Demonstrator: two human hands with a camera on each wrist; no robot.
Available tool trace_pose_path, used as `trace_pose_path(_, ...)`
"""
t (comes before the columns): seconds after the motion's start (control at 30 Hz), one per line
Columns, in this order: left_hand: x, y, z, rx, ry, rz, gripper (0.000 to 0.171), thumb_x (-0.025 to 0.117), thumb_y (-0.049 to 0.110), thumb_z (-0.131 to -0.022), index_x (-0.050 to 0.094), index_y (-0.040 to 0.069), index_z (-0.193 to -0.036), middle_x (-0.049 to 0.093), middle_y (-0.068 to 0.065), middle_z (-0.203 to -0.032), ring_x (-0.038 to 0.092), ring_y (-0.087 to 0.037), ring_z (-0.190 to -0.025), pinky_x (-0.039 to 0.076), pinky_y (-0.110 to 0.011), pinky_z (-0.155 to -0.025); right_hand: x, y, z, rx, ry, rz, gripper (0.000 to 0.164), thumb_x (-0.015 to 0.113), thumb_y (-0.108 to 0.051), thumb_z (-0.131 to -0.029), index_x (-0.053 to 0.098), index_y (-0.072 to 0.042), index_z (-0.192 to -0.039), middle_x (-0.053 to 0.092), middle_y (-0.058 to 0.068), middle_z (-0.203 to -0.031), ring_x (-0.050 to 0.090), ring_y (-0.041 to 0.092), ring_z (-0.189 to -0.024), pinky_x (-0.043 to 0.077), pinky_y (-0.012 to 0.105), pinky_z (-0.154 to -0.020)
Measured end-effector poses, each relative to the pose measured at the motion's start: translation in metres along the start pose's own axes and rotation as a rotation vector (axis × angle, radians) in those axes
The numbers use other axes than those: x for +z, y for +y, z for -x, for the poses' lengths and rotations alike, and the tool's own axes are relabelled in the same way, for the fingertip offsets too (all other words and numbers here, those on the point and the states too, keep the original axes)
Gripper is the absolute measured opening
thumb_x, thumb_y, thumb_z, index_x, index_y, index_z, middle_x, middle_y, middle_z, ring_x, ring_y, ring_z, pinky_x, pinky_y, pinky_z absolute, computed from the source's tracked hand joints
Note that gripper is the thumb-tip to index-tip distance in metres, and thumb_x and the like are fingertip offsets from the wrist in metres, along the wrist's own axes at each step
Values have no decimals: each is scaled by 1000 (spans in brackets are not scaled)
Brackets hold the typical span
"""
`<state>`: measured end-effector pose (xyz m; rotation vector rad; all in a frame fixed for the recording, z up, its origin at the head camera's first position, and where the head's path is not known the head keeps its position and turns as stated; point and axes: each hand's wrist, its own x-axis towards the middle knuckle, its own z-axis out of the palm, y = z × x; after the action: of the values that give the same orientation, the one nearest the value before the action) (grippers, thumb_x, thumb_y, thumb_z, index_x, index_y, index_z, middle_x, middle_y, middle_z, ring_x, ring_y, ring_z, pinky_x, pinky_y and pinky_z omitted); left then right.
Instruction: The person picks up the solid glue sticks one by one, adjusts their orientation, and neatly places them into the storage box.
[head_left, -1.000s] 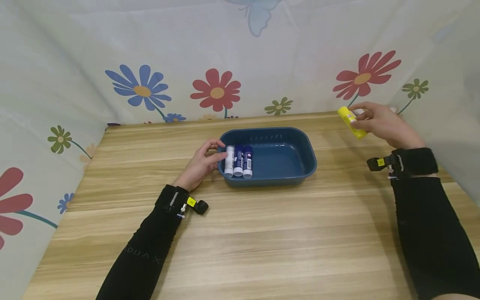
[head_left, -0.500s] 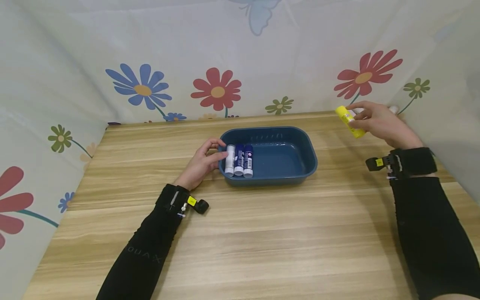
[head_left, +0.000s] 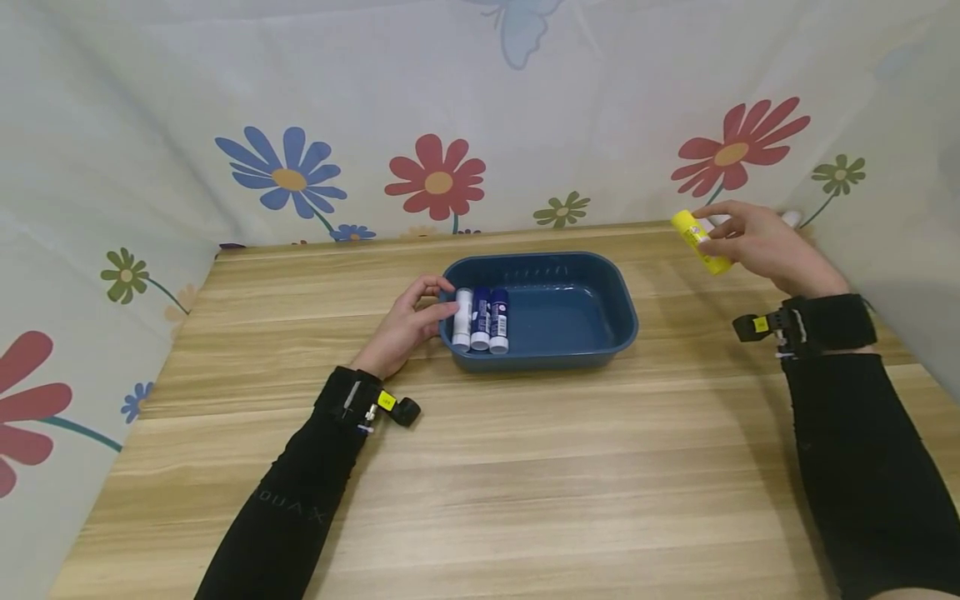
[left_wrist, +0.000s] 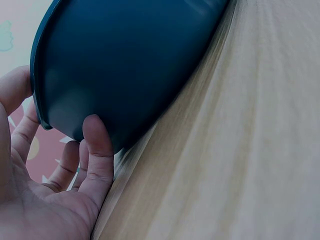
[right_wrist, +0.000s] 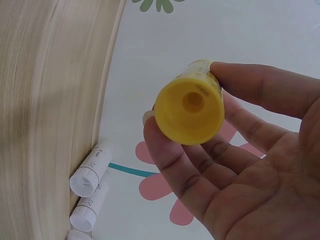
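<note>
My right hand (head_left: 761, 243) pinches a yellow glue stick (head_left: 701, 242) between thumb and fingers, above the table's back right. Its hollow round end (right_wrist: 190, 110) faces the camera in the right wrist view. A dark blue plastic basin (head_left: 562, 362) stands mid-table. At its left end my left hand (head_left: 401, 329) grips the rim, the thumb over the edge and other fingers against the outer wall (left_wrist: 135, 65). Side by side in the basin's left part lie a white glue stick (head_left: 462, 321) and two dark blue glue sticks with white ends, the nearer to the middle (head_left: 498, 323) showing a barcode.
Several white sticks (right_wrist: 90, 172) lie along the table's back edge under my right hand; one white end (head_left: 791, 218) peeks out behind it in the head view. A flower-printed curtain (head_left: 337, 75) borders the wooden table (head_left: 562, 483) at the back and both sides.
Both hands keep their holds and barely move. The head view has shifted slightly, so everything sits a few pixels to the right.
</note>
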<state>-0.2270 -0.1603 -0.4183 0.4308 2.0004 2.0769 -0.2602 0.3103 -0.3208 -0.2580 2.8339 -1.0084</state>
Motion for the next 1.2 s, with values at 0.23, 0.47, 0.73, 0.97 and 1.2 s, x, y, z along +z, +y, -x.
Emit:
trace_pose_path(0.23, 0, -2, -1, -2, 5, -4, 37, 63, 28, -88, 47, 13, -118, 32, -11, -118, 50, -31, -100, 50, -31, -74, 1, -3, 1, -13, 3, 2, 59, 57, -30, -92, 31, -11, -141, 46, 23, -119, 49, 35, -100, 48, 25, -69)
trace_pose_path(0.47, -1, -3, -1, -8, 8, 0, 38, 63, 28, -88, 47, 12, -118, 33, -11, -118, 51, -30, -101, 50, -31, -75, 1, -4, 1, -24, 3, -6, 59, 57, -29, -91, 31, -12, -141, 46, 23, -119, 50, 35, -99, 48, 26, -70)
trace_pose_path(0.73, -1, -2, -1, -9, 8, -1, 37, 63, 29, -88, 47, 14, -118, 33, -12, -118, 50, -30, -101, 50, -31, -75, 2, -12, 2, -43, 4, -21, 58, 59, -29, -91, 32, -12, -140, 48, 21, -117, 50, 33, -97, 47, 22, -68)
trace_pose_path(0.97, -1, -2, -1, -8, 12, -6, 42, 66, 34, -85, 48, 14, -117, 33, -12, -119, 51, -30, -101, 50, -32, -75, 5, -18, 3, -47, 1, -20, 58, 60, -27, -90, 34, -13, -140, 49, 20, -116, 51, 31, -96, 47, 22, -67)
trace_pose_path(1.2, -1, -3, -1, -8, 16, -10, 40, 65, 33, -85, 48, 15, -117, 33, -12, -119, 51, -30, -100, 50, -32, -76, 8, -27, 4, -78, -8, -15, 57, 60, -26, -90, 35, -13, -139, 51, 20, -115, 52, 30, -96, 47, 21, -67)
